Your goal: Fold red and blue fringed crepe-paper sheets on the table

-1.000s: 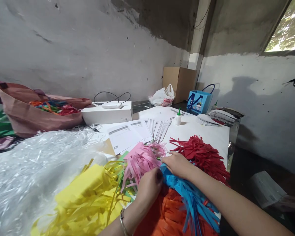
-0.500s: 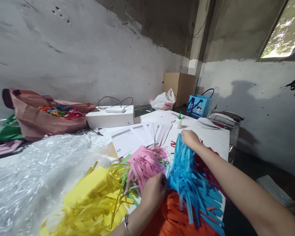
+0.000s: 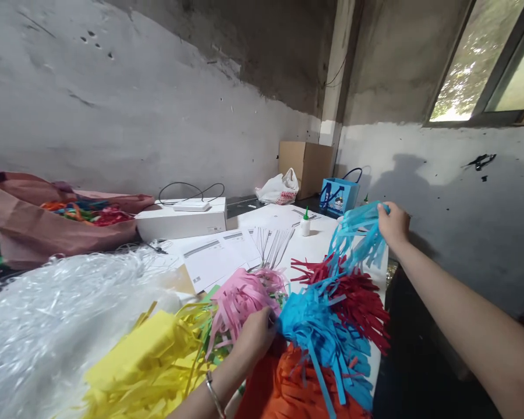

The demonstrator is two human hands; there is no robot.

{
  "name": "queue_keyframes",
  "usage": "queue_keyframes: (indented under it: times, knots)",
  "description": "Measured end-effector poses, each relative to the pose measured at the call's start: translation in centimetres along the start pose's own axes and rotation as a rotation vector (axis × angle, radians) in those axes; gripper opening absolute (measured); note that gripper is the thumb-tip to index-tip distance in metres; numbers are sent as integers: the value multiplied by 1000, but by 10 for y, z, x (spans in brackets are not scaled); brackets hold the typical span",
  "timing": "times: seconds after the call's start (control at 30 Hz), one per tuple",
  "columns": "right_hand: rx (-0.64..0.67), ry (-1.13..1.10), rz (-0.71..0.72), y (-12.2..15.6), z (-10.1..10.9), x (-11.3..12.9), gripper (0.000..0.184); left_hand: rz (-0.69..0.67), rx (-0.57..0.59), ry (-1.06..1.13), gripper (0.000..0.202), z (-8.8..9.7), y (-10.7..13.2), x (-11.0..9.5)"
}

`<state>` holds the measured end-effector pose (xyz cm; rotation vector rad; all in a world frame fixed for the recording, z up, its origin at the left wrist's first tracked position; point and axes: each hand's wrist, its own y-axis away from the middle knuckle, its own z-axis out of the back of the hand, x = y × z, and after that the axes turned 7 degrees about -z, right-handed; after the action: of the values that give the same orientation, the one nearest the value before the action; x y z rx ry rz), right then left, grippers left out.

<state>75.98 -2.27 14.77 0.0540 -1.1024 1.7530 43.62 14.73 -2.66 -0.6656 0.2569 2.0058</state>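
Observation:
My right hand (image 3: 393, 224) is raised over the table's right edge, closed on one end of a blue fringed paper strip (image 3: 356, 235) that trails down to a blue fringed pile (image 3: 318, 329). My left hand (image 3: 255, 334), with a bracelet on the wrist, presses closed on the near end of that blue pile, beside pink fringed paper (image 3: 240, 297). Red fringed paper (image 3: 353, 294) lies under the stretched strip. Orange fringed paper (image 3: 288, 387) is below the blue, and yellow fringed paper (image 3: 144, 358) lies to the left.
Thin wire rods (image 3: 273, 244), printed sheets (image 3: 213, 253) and a small glue bottle (image 3: 305, 222) lie on the white table (image 3: 323, 241). Crumpled clear plastic (image 3: 56, 314) fills the left. A white box (image 3: 181, 218), pink bag (image 3: 35, 224), blue bag (image 3: 338, 196) and cardboard box (image 3: 303, 160) stand behind.
My right hand has risen and swung right past the table edge, drawing the blue strip out of the pile. My left hand stays on the pile's near end. The view has turned right.

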Motion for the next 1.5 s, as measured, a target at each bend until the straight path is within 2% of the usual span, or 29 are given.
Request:
queue_keyframes:
  times: [0.07, 0.13, 0.23, 0.37, 0.43, 0.5, 0.6, 0.7, 0.77, 0.87, 0.93, 1.0, 1.1, 1.17, 1.27, 1.33, 1.43, 1.5]
  knots:
    - [-27, -90, 126, 9, 22, 7, 29, -41, -54, 5, 10, 14, 4, -12]
    - [-18, -181, 306, 27, 45, 18, 31, -122, -150, 40, 23, 34, 13, -32]
    - [49, -293, 629, 70, 80, 42, 26, -252, -293, 105, 46, 65, 31, -70]
    - [154, -390, 1029, 134, 128, 75, 21, -489, -458, 194, 62, 97, 60, -113]
    - [195, -449, 1201, 163, 152, 89, 23, -576, -454, 210, 61, 110, 75, -122]
    - [259, -537, 1257, 186, 174, 99, 25, -582, -345, 224, 55, 122, 92, -122]
    - [378, -711, 1160, 214, 201, 107, 26, -523, -140, 293, 57, 136, 124, -110]
    - [509, -837, 973, 238, 218, 112, 23, -304, 112, 559, 65, 139, 163, -95]
    - [614, -891, 842, 254, 223, 113, 18, -161, 248, 737, 60, 136, 192, -83]
    - [751, -946, 694, 279, 216, 110, 17, -30, 312, 844, 58, 133, 238, -59]
    - [836, -942, 642, 296, 201, 107, 18, 73, 286, 819, 64, 138, 271, -39]
    - [920, -924, 634, 313, 181, 105, 17, 145, 185, 648, 64, 147, 302, -19]
    - [964, -937, 662, 335, 159, 106, 15, 102, -18, 299, 47, 162, 342, 5]
    - [904, -988, 708, 348, 157, 108, 20, 44, -156, 147, 38, 168, 366, 18]
    - [674, -1058, 920, 375, 168, 109, 39, -64, -373, -94, 43, 168, 404, 40]
    - [537, -1052, 1128, 402, 172, 107, 41, -155, -470, -306, 53, 162, 433, 59]
    - [460, -938, 1436, 449, 161, 99, 32, -147, -457, -586, 65, 145, 475, 84]
    - [480, -864, 1511, 478, 146, 91, 36, -91, -401, -703, 70, 127, 493, 89]
